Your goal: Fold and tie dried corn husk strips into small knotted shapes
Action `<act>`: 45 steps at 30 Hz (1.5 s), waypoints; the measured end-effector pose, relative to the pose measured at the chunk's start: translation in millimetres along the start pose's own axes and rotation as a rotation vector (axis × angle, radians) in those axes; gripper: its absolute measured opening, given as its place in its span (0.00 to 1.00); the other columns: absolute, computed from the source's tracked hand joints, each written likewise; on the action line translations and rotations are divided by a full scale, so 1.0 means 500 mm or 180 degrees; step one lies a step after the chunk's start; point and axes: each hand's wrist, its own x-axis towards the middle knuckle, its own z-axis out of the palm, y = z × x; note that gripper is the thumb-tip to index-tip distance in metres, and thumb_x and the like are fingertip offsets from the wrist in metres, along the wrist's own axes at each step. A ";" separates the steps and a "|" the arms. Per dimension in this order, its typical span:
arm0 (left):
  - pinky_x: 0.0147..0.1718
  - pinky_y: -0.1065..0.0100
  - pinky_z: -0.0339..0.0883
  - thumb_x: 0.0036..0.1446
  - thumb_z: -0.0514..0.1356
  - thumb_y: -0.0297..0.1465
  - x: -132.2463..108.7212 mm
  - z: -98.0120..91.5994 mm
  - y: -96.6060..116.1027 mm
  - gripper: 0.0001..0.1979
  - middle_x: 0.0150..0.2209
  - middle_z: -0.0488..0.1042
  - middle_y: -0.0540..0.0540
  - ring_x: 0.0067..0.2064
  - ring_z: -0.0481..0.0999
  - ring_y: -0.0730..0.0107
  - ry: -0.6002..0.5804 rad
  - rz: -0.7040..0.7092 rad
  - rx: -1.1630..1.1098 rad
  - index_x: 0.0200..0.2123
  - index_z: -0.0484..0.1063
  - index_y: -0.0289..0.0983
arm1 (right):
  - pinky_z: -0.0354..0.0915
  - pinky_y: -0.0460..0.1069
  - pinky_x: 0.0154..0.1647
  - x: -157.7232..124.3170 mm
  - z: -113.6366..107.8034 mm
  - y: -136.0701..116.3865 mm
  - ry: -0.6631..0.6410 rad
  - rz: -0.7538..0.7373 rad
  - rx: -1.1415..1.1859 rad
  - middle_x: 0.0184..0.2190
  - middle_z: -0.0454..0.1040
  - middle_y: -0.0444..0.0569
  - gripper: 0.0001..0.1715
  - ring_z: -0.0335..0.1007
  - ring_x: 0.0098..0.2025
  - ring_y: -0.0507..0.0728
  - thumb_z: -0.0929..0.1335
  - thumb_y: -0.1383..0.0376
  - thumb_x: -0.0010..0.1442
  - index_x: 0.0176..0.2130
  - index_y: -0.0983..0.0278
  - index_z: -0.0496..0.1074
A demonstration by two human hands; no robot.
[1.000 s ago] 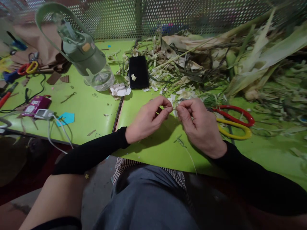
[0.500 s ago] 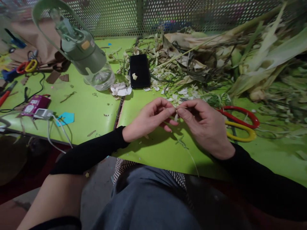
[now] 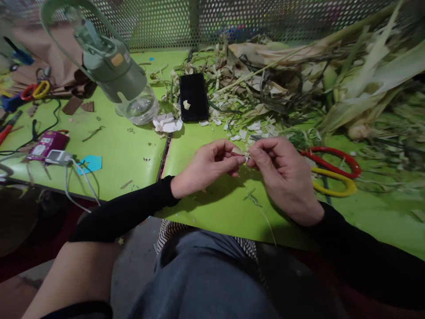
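Note:
My left hand (image 3: pixel 212 164) and my right hand (image 3: pixel 282 173) meet fingertip to fingertip above the green table. Both pinch a small pale piece of plant strip (image 3: pixel 246 155), perhaps corn husk, mostly hidden by the fingers. Under my hands a thin green fibre strand (image 3: pixel 254 199) lies on the table and hangs over its front edge. Scissors with one red and one yellow handle loop (image 3: pixel 335 188) rest beside my right hand, their blades out of sight.
Behind my hands lies a heap of husks and scraps (image 3: pixel 265 79). A black phone (image 3: pixel 195 95) carries a pale scrap. A water bottle (image 3: pixel 122 75) stands left of it. Further left are a purple power socket (image 3: pixel 49 144) with a white cable and a blue paper piece (image 3: pixel 91 164).
My fingertips have shifted slightly, and my left fingers have curled in closer. More of the pale strip now shows between the hands. The things on the table stay put.

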 end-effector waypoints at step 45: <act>0.32 0.73 0.66 0.67 0.58 0.39 -0.010 -0.025 0.019 0.13 0.31 0.72 0.50 0.30 0.71 0.77 -0.0150 0.0610 0.1815 0.34 0.69 0.36 | 0.54 0.50 0.25 0.037 -0.035 -0.004 -0.1117 0.0238 -0.0080 0.21 0.61 0.42 0.29 0.56 0.24 0.53 0.64 0.43 0.68 0.25 0.59 0.61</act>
